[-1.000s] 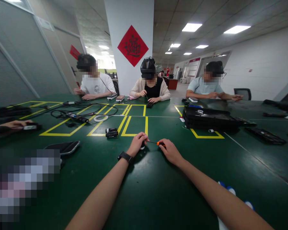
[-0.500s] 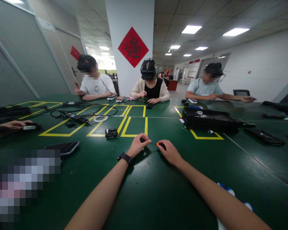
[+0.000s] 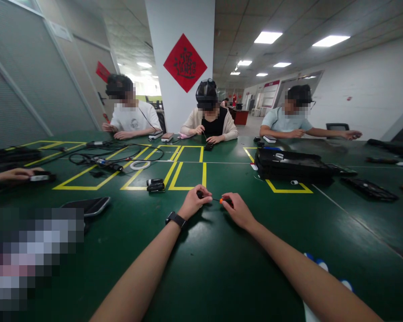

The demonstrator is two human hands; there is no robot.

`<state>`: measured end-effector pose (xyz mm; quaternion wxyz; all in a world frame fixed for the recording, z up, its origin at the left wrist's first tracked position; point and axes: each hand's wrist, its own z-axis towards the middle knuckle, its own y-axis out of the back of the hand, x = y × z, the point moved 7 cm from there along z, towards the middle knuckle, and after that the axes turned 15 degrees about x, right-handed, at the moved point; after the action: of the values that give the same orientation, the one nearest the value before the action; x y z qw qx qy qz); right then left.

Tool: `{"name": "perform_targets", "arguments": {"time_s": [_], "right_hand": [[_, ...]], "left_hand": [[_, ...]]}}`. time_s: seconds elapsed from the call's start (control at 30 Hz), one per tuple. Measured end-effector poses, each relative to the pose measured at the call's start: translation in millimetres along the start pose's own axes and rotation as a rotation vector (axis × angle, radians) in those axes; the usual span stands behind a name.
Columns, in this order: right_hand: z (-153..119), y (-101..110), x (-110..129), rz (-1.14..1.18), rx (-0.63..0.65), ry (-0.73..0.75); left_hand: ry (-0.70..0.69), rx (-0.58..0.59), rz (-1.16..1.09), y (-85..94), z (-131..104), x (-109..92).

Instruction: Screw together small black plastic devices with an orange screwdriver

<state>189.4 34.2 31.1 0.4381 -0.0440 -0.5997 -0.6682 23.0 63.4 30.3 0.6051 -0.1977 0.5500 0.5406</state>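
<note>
My left hand (image 3: pixel 195 201), with a black watch (image 3: pixel 175 219) on its wrist, is closed round a small black object (image 3: pixel 200 194), mostly covered by the fingers. My right hand (image 3: pixel 237 209) grips a screwdriver (image 3: pixel 221 201) with an orange collar and a dark handle. Its thin shaft points left towards the black object; whether the tip touches it, I cannot tell. Both hands are just above the green table (image 3: pixel 201 277), near its middle.
Beyond my left hand lie a pair of small black devices (image 3: pixel 155 185) and a white cable coil (image 3: pixel 140 165). A black case (image 3: pixel 290 165) stands at the right, a phone-like device (image 3: pixel 87 206) at the left. Several people sit round the table; one person's hand (image 3: pixel 18 174) reaches in from the left.
Both hands keep their grips and stay nearly in place, the right one shifted very slightly. The view has tilted a little. Across the table, the right-hand person's outstretched hand moved slightly outward.
</note>
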Motion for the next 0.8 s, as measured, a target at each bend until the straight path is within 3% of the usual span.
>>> {"name": "perform_targets", "arguments": {"time_s": [0.2,0.5,0.8], "right_hand": [[4.0,0.7,1.0,-0.048,-0.006,0.064],[1.0,4.8,0.8,0.047,0.024,-0.002],[3.2,-1.2,-0.1,-0.044,0.054,0.002]], "left_hand": [[-0.019,0.06,-0.138,-3.0,2.5,3.7],[-0.063,-0.046,0.144,7.3,0.9,0.6],[-0.097,-0.078,0.054,11.2,-1.0,6.9]]}}
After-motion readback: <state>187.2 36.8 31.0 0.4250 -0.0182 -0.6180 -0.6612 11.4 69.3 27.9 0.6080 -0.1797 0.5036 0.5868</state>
